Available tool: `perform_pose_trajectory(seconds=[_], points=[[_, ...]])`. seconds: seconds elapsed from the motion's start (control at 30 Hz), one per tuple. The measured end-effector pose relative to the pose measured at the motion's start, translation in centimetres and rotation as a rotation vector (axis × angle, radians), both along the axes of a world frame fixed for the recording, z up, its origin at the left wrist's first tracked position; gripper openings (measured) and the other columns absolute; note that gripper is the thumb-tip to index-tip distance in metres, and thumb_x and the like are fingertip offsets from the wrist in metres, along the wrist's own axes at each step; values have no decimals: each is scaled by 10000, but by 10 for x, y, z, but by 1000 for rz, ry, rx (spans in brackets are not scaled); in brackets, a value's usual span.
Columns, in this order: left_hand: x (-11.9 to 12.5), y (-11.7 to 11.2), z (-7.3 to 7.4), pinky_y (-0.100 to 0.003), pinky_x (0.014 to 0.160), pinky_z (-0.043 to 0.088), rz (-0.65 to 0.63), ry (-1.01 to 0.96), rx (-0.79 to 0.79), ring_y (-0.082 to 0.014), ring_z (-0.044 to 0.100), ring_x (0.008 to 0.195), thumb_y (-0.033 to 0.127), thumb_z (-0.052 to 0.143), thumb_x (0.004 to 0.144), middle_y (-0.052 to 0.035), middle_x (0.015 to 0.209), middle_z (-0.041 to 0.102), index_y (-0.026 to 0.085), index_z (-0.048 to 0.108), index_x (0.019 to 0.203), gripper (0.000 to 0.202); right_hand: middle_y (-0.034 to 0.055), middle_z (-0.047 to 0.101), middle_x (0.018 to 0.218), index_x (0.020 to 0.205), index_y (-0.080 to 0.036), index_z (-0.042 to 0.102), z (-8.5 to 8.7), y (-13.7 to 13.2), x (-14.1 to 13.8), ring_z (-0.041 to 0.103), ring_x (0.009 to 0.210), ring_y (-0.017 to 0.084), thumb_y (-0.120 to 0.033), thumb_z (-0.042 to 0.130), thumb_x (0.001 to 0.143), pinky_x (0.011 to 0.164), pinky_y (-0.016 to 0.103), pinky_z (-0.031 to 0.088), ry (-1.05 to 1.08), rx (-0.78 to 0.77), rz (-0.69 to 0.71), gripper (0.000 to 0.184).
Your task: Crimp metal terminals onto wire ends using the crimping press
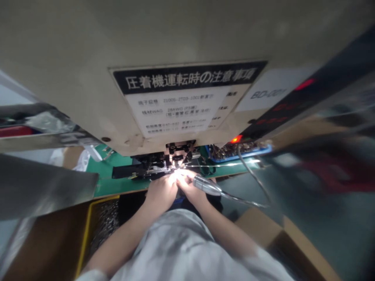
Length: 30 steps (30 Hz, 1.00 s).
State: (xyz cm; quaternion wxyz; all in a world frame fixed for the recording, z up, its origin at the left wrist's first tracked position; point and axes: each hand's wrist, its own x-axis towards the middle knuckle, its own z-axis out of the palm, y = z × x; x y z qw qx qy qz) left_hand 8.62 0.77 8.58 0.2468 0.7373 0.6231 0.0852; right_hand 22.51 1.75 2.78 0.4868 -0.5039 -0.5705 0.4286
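Observation:
My left hand (160, 194) and my right hand (191, 190) meet at the front of a crimping machine's die area (177, 151). Their fingertips are drawn together in a pinch, side by side. Strong glare from a silver gooseneck lamp (207, 185) washes out the fingertips, so whatever they hold cannot be made out. The lamp head partly covers my right hand. Above both hands rises the large beige body of the crimping machine (187, 35), with a printed notice (175, 105) on its front.
Left of the die is a dark metal feed part (125, 171) on the green worktop (108, 188). A blue tray (234, 156) of small metallic pieces lies behind on the right. Below left is a yellow-rimmed bin (84, 242); an open cardboard box (260, 226) stands lower right.

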Motion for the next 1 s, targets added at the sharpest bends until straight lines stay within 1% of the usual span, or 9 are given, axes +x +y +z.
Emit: perform_pose_trajectory(seconds=[0.1,0.2,0.27,0.43,0.6,0.77,0.83,0.9,1.0], points=[[-1,0,-3,-301,804,495,4,-20,-3,-227,682,970,203,379,924,-39,1078,727,250,658,1113,340,34,747,898,950,-195,725,4,-3,-1,706,851,203,-279,689,782,834,335,575,-43,29,-22,192],[-3,0,-5,-292,812,493,7,-17,-23,-226,678,960,174,405,889,-53,1045,729,231,665,1100,340,-2,683,735,880,-188,686,5,-5,-2,656,675,161,-288,705,754,712,302,569,-75,51,-26,162],[-4,0,-4,-284,801,491,3,-29,-32,-222,676,947,151,417,865,-51,1026,727,228,671,1070,335,-25,626,668,823,-189,657,4,-7,-2,604,597,137,-304,725,727,637,279,545,-80,53,-32,165],[-3,-1,-2,-282,798,493,-49,-130,-38,-218,677,974,192,408,909,-32,1064,725,258,655,1090,313,-50,550,590,766,-188,640,2,-7,-3,538,533,112,-281,697,737,553,244,494,-109,21,-37,113],[0,0,-2,-296,784,505,-35,-97,-59,-225,688,944,219,398,933,-54,1018,735,222,675,1023,291,-12,641,688,800,-182,653,5,-6,-3,616,627,140,-250,665,771,616,263,539,-68,-3,-53,75],[2,-1,-2,-310,898,502,-45,-118,-12,-206,668,1046,197,406,932,-27,1134,717,280,641,1184,354,33,736,868,888,-189,726,4,-4,-1,701,808,196,-271,651,797,797,321,584,-61,24,-41,143],[2,-2,-2,-312,912,503,-46,-104,-3,-205,663,1064,182,418,925,-33,1147,713,265,656,1156,342,41,749,933,927,-194,737,5,-4,1,710,880,213,-280,649,805,864,344,578,-72,41,-32,174],[3,-2,-2,-312,924,503,-54,-86,6,-205,662,1070,178,426,925,-46,1131,719,234,681,1082,306,42,754,953,937,-195,738,5,-5,2,715,898,215,-277,645,808,876,346,582,-82,69,-36,179],[4,-3,-2,-312,938,499,-75,-80,29,-202,664,1066,190,426,935,-53,1102,725,218,689,1041,285,37,761,929,919,-201,734,7,-7,3,728,853,210,-255,636,804,822,327,604,-100,102,-44,160]])
